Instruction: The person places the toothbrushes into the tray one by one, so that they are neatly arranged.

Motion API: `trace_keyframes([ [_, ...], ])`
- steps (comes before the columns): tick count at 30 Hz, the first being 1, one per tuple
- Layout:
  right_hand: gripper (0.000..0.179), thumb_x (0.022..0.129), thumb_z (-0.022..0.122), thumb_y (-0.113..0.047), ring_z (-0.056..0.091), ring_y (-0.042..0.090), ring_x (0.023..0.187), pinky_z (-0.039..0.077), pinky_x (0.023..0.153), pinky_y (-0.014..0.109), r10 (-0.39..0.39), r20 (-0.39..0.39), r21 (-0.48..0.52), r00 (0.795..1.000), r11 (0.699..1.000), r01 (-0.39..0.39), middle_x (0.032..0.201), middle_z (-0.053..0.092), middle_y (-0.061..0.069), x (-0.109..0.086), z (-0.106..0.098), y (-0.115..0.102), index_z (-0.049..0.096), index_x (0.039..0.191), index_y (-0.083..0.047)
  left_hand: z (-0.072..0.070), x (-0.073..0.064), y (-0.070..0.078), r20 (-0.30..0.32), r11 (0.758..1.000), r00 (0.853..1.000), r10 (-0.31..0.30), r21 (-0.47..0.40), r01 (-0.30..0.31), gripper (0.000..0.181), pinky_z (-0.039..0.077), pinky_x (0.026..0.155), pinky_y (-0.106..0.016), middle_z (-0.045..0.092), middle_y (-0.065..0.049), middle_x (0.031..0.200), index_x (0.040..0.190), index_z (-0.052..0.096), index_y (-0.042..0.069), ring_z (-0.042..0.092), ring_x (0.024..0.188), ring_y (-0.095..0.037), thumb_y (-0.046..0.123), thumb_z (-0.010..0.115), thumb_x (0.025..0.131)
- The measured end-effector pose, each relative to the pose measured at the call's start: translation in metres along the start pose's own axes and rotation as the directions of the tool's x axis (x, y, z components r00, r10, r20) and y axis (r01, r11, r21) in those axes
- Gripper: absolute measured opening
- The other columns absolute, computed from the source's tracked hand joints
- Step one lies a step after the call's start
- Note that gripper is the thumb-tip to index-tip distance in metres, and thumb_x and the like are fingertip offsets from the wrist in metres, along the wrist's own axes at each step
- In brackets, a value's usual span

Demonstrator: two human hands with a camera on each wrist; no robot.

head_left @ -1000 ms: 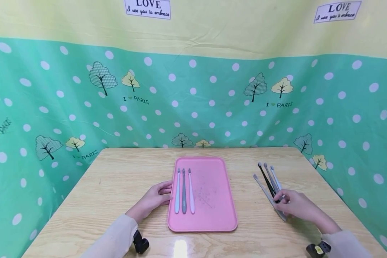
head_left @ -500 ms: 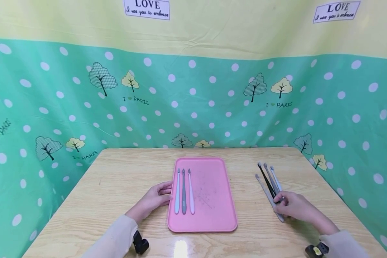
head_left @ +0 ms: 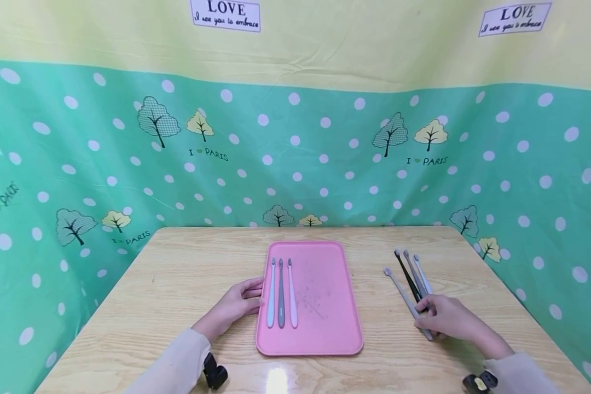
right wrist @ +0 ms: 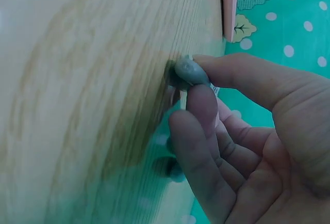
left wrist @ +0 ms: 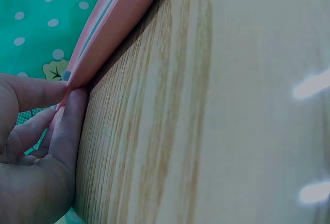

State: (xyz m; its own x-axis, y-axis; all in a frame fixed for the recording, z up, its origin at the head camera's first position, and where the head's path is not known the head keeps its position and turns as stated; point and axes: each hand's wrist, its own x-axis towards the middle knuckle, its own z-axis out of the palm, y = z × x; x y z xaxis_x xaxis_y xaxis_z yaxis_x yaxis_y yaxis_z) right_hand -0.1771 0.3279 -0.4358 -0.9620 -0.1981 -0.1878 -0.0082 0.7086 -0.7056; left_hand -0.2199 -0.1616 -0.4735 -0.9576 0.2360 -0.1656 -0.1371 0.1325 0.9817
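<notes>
One slender, light-grey, plastic-looking toothbrush [head_left: 398, 287] slants across the right part of the pale wood-grained desk [head_left: 202, 246], its handle caught between thumb and finger of the right grip [head_left: 443, 317]; whether it is off the wood I cannot tell. Its head lies apart from three neighbours whose handles run in under the same hand: a slim black toothbrush [head_left: 406, 274], a mid-grey toothbrush [head_left: 412, 268] and a whitish-blue toothbrush [head_left: 422, 273]. Doing this well, I judge, calls for a pinch on that one handle alone, a sideways draw clear of the rest before any lift, and a steady wrist so the long head end doesn't swing; the black one seems likeliest to be dragged along. The left grip [head_left: 236, 301] lightly pinches the left rim of a shallow, rectangular pink tray [head_left: 325, 339], which should help against sliding. Side by side in it lie a pale-blue toothbrush [head_left: 271, 298], a dark-grey toothbrush [head_left: 281, 298] and a pinkish toothbrush [head_left: 293, 303]. White glare marks the desk's glossy near part. Around it hangs dotted green cloth [head_left: 295, 169] with printed trees beneath a yellow band.
</notes>
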Motion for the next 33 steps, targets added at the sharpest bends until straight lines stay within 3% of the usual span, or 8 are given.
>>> trace_keyframes([
  [22,0.024,0.087,0.075,-0.012,0.061,0.022,0.050,0.057,0.044,0.033,-0.020,0.057,0.004,0.998,1.000,0.020,0.063,0.061,0.007,0.003,0.006,-0.005,0.061,0.101,0.000,-0.001,0.001,-0.002,0.013,1.000,1.000,0.002,0.001,-0.002,0.063,0.058,0.093,-0.035,0.049,-0.023,0.142,0.151,0.038,-0.002,0.056,0.124,-0.034,0.000,0.065,0.095],
  [33,0.029,0.091,0.073,-0.017,0.062,0.023,0.057,0.059,0.048,0.033,-0.085,0.073,0.074,0.994,0.994,0.080,0.067,0.062,0.007,0.008,0.010,-0.018,0.060,0.107,0.002,0.000,-0.001,0.000,-0.009,1.000,1.000,0.007,0.001,-0.007,0.061,0.059,0.092,-0.036,0.052,-0.021,0.139,0.150,0.040,-0.002,0.057,0.122,-0.034,-0.002,0.065,0.094],
])
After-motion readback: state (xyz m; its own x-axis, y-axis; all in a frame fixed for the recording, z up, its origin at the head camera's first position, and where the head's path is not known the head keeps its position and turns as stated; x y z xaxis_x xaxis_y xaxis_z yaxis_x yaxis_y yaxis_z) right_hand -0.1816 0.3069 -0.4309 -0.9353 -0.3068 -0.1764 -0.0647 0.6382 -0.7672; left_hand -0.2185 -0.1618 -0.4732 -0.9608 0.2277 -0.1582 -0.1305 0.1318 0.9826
